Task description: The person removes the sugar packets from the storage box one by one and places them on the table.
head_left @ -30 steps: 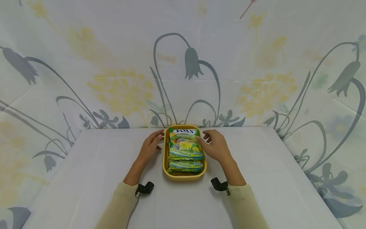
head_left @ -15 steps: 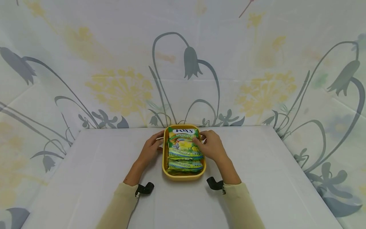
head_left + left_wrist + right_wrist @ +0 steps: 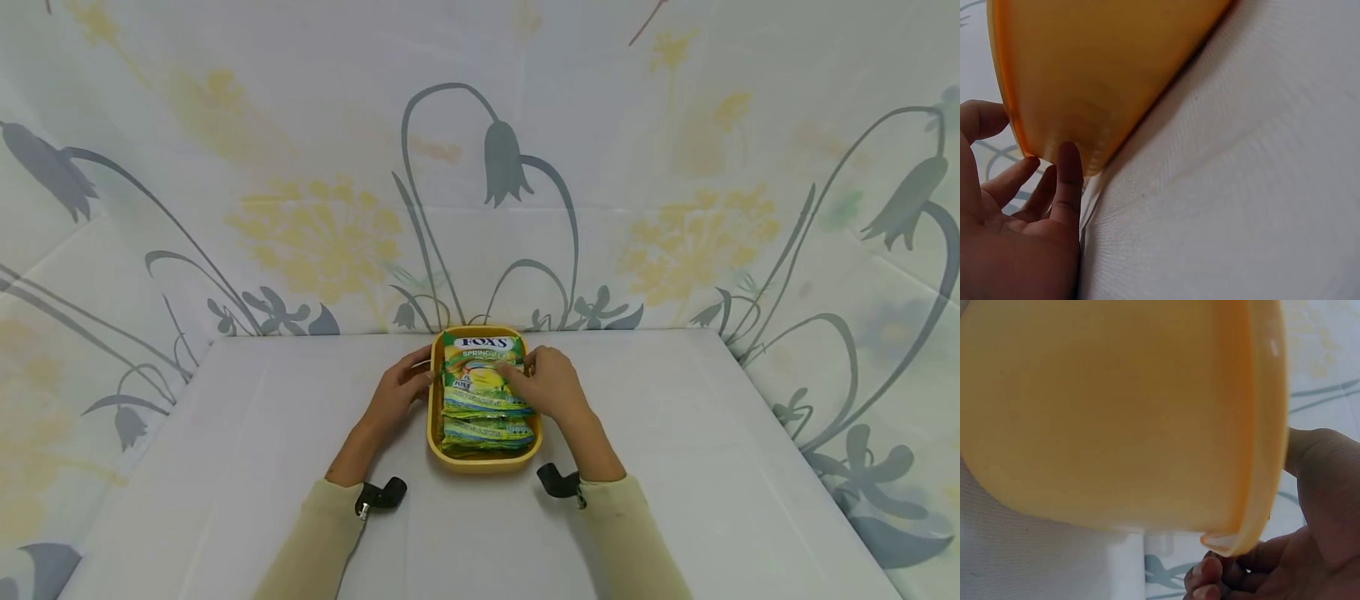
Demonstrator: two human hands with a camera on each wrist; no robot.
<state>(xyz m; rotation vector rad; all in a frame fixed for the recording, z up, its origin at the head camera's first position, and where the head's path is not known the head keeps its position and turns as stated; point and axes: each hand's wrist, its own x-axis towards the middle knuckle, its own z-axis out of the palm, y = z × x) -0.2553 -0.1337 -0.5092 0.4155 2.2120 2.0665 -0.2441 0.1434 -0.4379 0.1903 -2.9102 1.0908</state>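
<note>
A yellow plastic tray (image 3: 483, 468) holds several green FOX'S Spring Tea candy packets (image 3: 480, 392), stacked and overlapping. My left hand (image 3: 392, 396) is at the tray's left side, its thumb by the rim. In the left wrist view, its straight fingers (image 3: 1067, 181) reach up against or very near the tray's outer wall. My right hand (image 3: 553, 383) straddles the right rim, its thumb extended over the upper packet. Below the rim in the right wrist view, its loosely bent fingers (image 3: 1205, 572) are outside the tray. The thumb tip is hidden there behind the tray.
The tray stands on a white-covered table (image 3: 285, 400), close to its back edge. Behind rises a floral-patterned cloth backdrop (image 3: 465, 250), which also lines both sides. Black wrist cameras (image 3: 382, 493) sit at both cuffs.
My right hand has moved left, from beside the rim, so its thumb now lies further across the upper packet. My left hand has edged slightly closer to the tray, which stays in place.
</note>
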